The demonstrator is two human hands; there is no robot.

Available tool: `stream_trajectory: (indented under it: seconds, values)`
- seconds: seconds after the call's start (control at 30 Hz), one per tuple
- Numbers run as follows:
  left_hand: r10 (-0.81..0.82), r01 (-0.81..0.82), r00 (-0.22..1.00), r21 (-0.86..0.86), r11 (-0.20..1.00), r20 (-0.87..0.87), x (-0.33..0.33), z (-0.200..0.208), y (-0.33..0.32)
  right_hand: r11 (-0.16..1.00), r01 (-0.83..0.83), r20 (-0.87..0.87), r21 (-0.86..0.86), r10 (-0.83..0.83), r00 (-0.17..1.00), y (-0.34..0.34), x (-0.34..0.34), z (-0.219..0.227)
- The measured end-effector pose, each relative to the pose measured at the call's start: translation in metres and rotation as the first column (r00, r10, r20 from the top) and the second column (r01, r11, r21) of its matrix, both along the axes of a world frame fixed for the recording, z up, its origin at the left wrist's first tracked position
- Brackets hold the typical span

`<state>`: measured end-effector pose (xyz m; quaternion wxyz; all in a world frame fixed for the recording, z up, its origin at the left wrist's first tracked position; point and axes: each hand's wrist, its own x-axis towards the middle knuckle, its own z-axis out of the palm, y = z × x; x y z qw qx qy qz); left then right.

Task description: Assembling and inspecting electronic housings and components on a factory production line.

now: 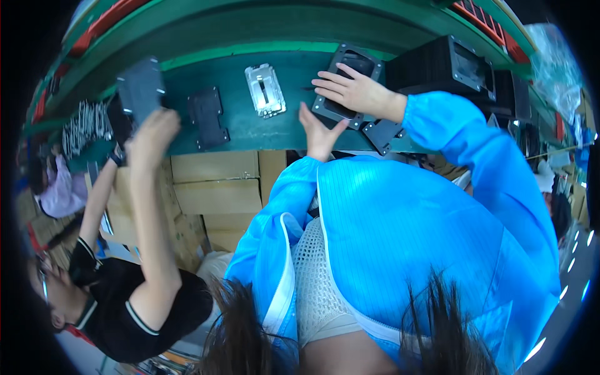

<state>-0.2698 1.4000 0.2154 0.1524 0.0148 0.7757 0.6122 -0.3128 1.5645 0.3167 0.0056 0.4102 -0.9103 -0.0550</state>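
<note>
A black rectangular housing point(376, 67) with an open, framed face lies on the green bench straight ahead of me. Flat across its middle rests my right hand point(365, 95), fingers stretched out and spread. My left hand point(320, 132) is at the housing's near left corner, thumb and finger wide apart; whether it touches the edge I cannot tell. Just below the housing, near my right wrist, is a small black plate point(382, 134), partly covered. To the left lies a silver metal plate point(262, 90) with a dark slot, and beyond it a flat black bracket point(208, 117).
Larger black housings point(431, 67) stand at the right. On my left a co-worker's hand point(153, 134) holds a dark grey panel point(140, 87). Coiled metal parts point(86, 128) lie at the bench's left end. Cardboard boxes point(215, 181) are stacked below the front edge point(250, 149).
</note>
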Motion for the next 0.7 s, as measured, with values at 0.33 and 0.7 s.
stream_trajectory:
  seconds: [0.33, 0.7]
  values:
    - [-0.526, 0.266, 0.8, -0.615, 0.743, -0.289, -0.056, 0.069, 0.045, -0.04, 0.72, 0.511, -0.693, -0.732, 0.451, 0.014, 0.081, -0.054]
    - [-0.571, 0.349, 0.819, -0.837, 0.421, 0.054, -0.08, 0.079, 0.087, -0.656, 0.56, 0.86, -0.507, -0.43, 0.275, 0.018, 0.008, -0.077]
